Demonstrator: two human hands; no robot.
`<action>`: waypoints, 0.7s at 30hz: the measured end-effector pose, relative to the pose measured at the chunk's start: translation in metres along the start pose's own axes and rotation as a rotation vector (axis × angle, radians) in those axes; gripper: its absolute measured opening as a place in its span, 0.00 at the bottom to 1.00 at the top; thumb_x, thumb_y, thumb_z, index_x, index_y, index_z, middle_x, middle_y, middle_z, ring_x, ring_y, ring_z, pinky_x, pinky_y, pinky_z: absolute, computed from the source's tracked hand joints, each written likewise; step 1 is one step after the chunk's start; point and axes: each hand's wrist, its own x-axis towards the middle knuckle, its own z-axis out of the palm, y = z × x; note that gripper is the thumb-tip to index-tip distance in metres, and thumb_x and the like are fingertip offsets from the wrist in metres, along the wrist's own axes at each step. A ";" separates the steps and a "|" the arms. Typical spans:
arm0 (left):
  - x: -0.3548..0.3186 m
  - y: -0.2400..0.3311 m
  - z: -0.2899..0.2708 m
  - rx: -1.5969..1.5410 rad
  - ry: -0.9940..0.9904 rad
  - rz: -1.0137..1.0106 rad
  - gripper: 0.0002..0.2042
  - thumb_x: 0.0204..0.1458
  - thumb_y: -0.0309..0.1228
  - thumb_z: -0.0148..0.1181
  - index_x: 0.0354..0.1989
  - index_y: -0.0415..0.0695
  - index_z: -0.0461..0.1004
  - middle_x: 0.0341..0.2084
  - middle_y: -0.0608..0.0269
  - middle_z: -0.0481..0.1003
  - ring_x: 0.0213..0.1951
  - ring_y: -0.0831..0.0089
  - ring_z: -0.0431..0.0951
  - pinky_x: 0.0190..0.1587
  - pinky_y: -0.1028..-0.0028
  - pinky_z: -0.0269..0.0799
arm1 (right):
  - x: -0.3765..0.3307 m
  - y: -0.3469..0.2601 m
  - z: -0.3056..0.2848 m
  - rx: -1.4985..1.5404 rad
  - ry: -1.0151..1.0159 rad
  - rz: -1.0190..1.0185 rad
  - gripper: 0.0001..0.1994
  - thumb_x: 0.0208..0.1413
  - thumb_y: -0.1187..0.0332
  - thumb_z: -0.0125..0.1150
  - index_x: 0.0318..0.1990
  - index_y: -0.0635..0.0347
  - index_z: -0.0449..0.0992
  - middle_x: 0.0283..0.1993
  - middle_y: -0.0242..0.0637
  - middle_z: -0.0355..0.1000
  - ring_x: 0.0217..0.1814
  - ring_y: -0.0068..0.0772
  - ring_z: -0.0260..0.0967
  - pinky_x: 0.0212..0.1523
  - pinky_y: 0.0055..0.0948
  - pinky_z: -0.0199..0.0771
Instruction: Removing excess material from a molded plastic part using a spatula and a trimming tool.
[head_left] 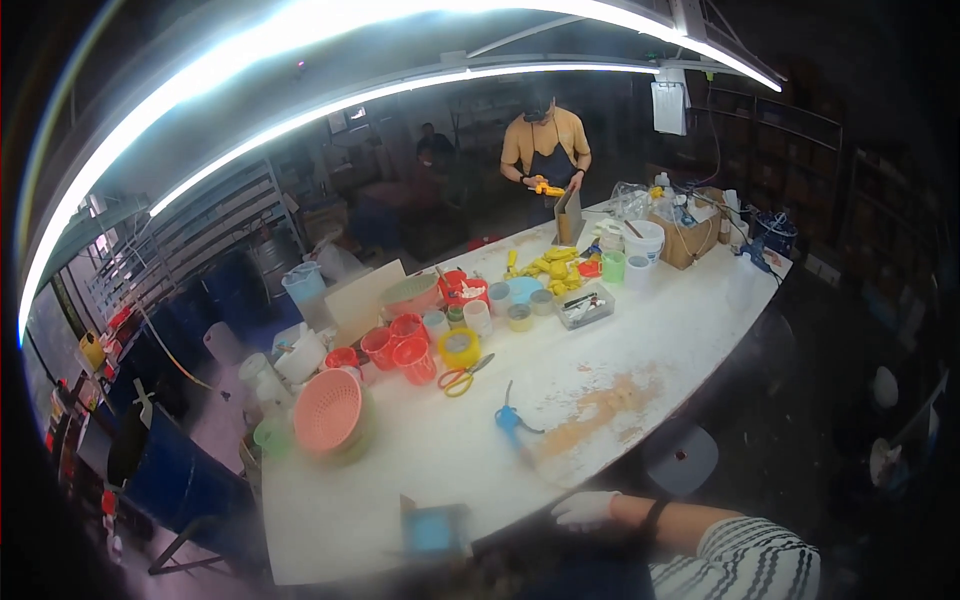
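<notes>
Showing one white table [330, 530], one white-gloved hand [585, 510], one blue air gun [508, 418], one pair of scissors [469, 372], one large pink basket [330, 412], at least four red cups [414, 363], counting also one grey tray [588, 322], two long ceiling lights [290, 42]

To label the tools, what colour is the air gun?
The air gun is blue, best seen in the head view.

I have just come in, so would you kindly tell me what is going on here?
Across the white table, a co-worker holds a yellow-orange object beside an upright panel. The wearer's gloved right hand is by the near edge, its grip unclear; the left hand is out of view. Red containers, a pink basket, scissors and a blue tool lie on the table.
</notes>
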 end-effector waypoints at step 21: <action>0.027 0.074 -0.103 -1.981 0.412 -0.555 0.25 0.65 0.48 0.47 0.64 0.44 0.60 0.62 0.49 0.63 0.62 0.50 0.64 0.57 0.53 0.67 | -0.072 0.296 0.075 -0.004 0.268 0.332 0.14 0.63 0.60 0.51 0.38 0.59 0.79 0.33 0.41 0.77 0.29 0.38 0.78 0.29 0.40 0.79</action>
